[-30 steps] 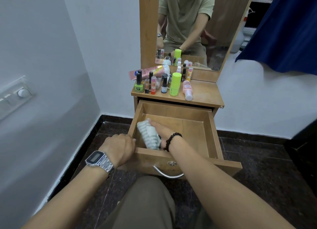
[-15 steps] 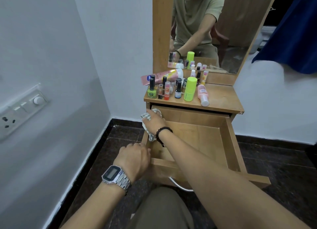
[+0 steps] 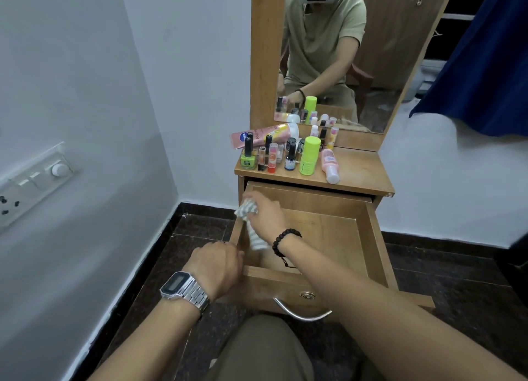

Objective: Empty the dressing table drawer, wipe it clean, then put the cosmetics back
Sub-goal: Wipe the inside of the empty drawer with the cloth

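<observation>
The drawer [image 3: 320,237] stands pulled out and bare of cosmetics, which suggests the wiping step is under way. The right hand [image 3: 264,213] grips a striped cloth [image 3: 248,217] with its fingers curled round it, pressing it into the far left corner against the left wall, a spot likely to gather dust. The left hand [image 3: 217,266] curls its fingers over the near left corner of the drawer front, apparently to keep it from sliding while the cloth rubs. The cosmetics [image 3: 288,155] wait crowded on the left of the surface [image 3: 360,172] above, upright bottles in a cluster, a pink tube and a pink bottle lying flat. Behind is a mirror [image 3: 343,52]; white walls, a switch panel [image 3: 31,177] at left, dark stone floor [image 3: 457,272].
</observation>
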